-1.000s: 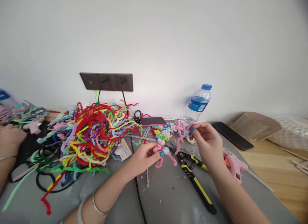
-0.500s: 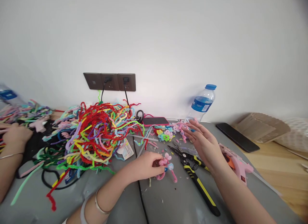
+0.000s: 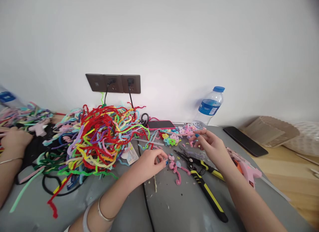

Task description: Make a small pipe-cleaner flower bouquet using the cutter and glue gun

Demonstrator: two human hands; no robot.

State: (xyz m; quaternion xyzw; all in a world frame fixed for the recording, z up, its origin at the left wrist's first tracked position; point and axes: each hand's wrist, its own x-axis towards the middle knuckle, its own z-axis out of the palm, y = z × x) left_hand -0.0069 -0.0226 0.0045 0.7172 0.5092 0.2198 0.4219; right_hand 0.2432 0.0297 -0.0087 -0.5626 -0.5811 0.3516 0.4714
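The pliers (image 3: 208, 196) are laid on the desk (image 3: 179, 212). Just to their left, the pipe-cleaner piece (image 3: 173, 166) is set down; farther left, the pipe-cleaner heap (image 3: 99, 142) is piled. Behind the pliers, the flower pieces (image 3: 172, 139) are clustered, and farther back the bottle (image 3: 209, 107) is stood. The phone (image 3: 161, 125) is placed behind and left of the pliers; the glue gun (image 3: 250, 172) is laid to their right.

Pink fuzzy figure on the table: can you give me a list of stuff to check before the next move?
1. Pink fuzzy figure lying on the gray table: ok.
2. Left hand off it: ok, seems just apart.
3. Right hand grip empty: cannot tell.
4. Pliers well away from the figure: not ok, right beside it.
5. Bottle capped: ok.
6. Glue gun cool: cannot tell.
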